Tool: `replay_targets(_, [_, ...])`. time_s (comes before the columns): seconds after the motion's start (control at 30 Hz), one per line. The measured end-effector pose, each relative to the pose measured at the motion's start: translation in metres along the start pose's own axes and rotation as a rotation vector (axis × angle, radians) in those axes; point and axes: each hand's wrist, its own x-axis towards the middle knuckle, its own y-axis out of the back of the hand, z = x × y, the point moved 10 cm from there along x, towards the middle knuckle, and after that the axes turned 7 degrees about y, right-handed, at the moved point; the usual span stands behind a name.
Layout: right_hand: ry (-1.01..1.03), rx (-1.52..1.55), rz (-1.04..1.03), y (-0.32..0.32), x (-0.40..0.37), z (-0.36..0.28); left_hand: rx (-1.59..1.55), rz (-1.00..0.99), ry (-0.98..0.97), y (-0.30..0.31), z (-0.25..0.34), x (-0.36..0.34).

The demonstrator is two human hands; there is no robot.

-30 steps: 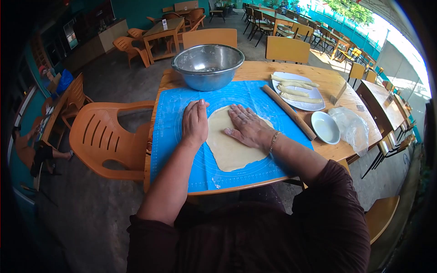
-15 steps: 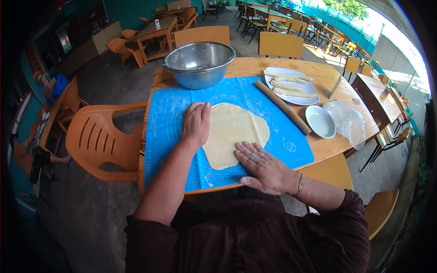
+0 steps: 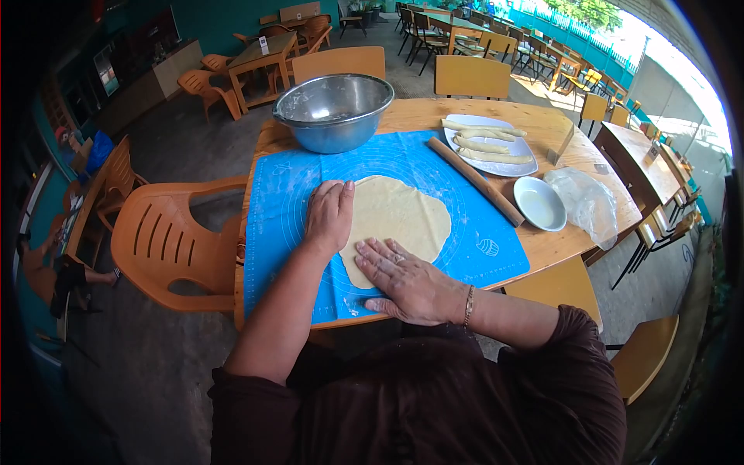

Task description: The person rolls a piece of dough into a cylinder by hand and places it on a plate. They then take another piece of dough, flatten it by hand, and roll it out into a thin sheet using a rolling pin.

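A thin, flattened sheet of dough (image 3: pixel 407 213) lies on a blue baking mat (image 3: pixel 496 263) printed with rings. My left hand (image 3: pixel 331 213) rests at the dough's left edge, fingers stretched out and close together. Flour-dusted, my right hand (image 3: pixel 415 287) lies flat on the lower part of the sheet with its fingers a little apart, covering some of the near edge. Neither hand grips anything. To the right of the dough, a wooden rolling pin (image 3: pixel 477 183) lies slantwise across the mat's edge.
A steel mixing bowl (image 3: pixel 333 133) stands at the table's back left. On the right are a white plate (image 3: pixel 521 167) with several dough rolls (image 3: pixel 484 146), a small white bowl (image 3: pixel 540 204) and a clear plastic bag (image 3: pixel 593 209). An orange chair (image 3: pixel 174 240) touches the left side.
My right hand has slid left across the dough, from its lower right edge to its lower middle. The left hand stays at the left edge. The view has shifted slightly.
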Motion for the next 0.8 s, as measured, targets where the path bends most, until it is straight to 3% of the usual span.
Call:
replay_targets(0.1, [0.064,0.126,0.036,0.023,-0.027,-0.013,0.015,0.0,-0.033,-0.002,0.002,-0.002])
replay_targets(0.17, [-0.18,0.336,0.046,0.043,-0.057,0.019,0.011,-0.003,-0.051,-0.004,0.004,-0.001])
replay_targets(0.23, [-0.475,0.266,0.27,0.097,-0.095,0.059,0.009,-0.021,-0.046,-0.004,0.007,0.0])
replay_targets(0.3, [-0.587,-0.028,0.414,0.139,-0.134,0.096,-0.007,-0.032,-0.04,-0.003,0.011,0.0])
replay_targets(0.37, [-0.824,-0.172,0.364,0.141,-0.175,0.145,-0.021,-0.041,-0.037,-0.004,0.012,0.0])
replay_targets(0.4, [-0.828,-0.176,0.367,0.141,-0.182,0.157,-0.011,-0.05,-0.027,-0.007,0.01,0.0])
replay_targets(0.47, [-1.056,-0.056,0.045,0.104,-0.204,0.196,0.0,-0.053,-0.014,-0.008,0.007,0.002])
replay_targets(0.5, [-1.052,-0.055,0.043,0.09,-0.212,0.209,-0.004,-0.056,-0.002,-0.008,0.004,0.002])
replay_targets(0.57, [-0.859,-0.322,0.155,0.083,-0.208,0.217,0.0,-0.063,0.023,-0.008,-0.002,-0.001])
replay_targets(0.6, [-0.922,-0.19,0.052,0.082,-0.201,0.214,-0.001,-0.073,0.035,-0.008,-0.004,0.0])
replay_targets(0.8, [-0.995,-0.149,0.014,0.083,-0.198,0.221,0.015,-0.062,0.059,-0.006,-0.003,-0.002])
